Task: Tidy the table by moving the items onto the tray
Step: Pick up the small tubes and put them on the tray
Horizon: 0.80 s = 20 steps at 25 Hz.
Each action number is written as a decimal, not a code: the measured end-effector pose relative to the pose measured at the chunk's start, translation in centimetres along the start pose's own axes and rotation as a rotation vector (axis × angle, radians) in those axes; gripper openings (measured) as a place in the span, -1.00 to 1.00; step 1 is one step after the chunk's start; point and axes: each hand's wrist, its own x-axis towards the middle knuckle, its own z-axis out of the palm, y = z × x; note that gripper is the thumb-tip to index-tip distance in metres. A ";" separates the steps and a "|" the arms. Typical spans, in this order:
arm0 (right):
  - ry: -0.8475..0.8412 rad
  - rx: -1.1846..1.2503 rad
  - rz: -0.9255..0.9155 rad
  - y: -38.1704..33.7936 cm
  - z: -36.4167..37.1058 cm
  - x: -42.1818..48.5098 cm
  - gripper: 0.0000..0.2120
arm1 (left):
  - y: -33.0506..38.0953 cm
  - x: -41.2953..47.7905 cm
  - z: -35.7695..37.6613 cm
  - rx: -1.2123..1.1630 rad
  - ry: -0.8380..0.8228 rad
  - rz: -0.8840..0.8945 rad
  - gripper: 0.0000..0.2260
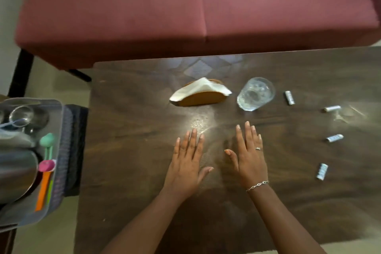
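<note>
Tray (61, 142), grey and loaded, sits off the table's edge, well to the left of the left hand (186, 163). A red sofa (198, 6) fills the background beyond both hands. The dark wooden table (134, 130) spreads under them.

On the tray lie a shiny metal vessel (16, 173), a clear glass dish (20, 116), a green-headed utensil (47, 140), a pink-capped piece (47, 165) and an orange strip (43, 189), all blurred.

The left hand and the right hand (249, 156) lie side by side, a little apart, palms down, fingers straight and close together, thumbs out toward each other. Neither holds anything. Whether the palms press the wood or hover just above it cannot be told.

A brown napkin holder (198, 99) stands ahead of the left hand's fingertips, white napkins (203, 88) drooping over both ends. A clear drinking glass (255, 94) stands upright ahead of the right hand, just to the right of the holder.

Four small white-and-blue cylinders (289, 97) lie scattered to the right of the right hand: one beside the glass, the others at (332, 108), (334, 137) and (321, 171), each apart from the next.

A silver bracelet (257, 185) circles the right wrist, and a ring (258, 148) sits on one finger of that hand.
</note>
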 end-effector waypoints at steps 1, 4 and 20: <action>-0.007 -0.026 0.026 2.2 -0.7 -0.4 -0.24 | 1.6 0.9 0.1 0.007 -0.021 0.020 -0.30; -0.001 -0.079 0.082 7.6 -2.4 -1.4 -0.22 | 6.0 3.8 0.3 0.071 -0.070 0.076 -0.30; -0.253 0.122 0.434 25.4 -1.5 -6.1 -0.35 | 22.0 14.1 2.4 0.096 -0.194 0.460 -0.43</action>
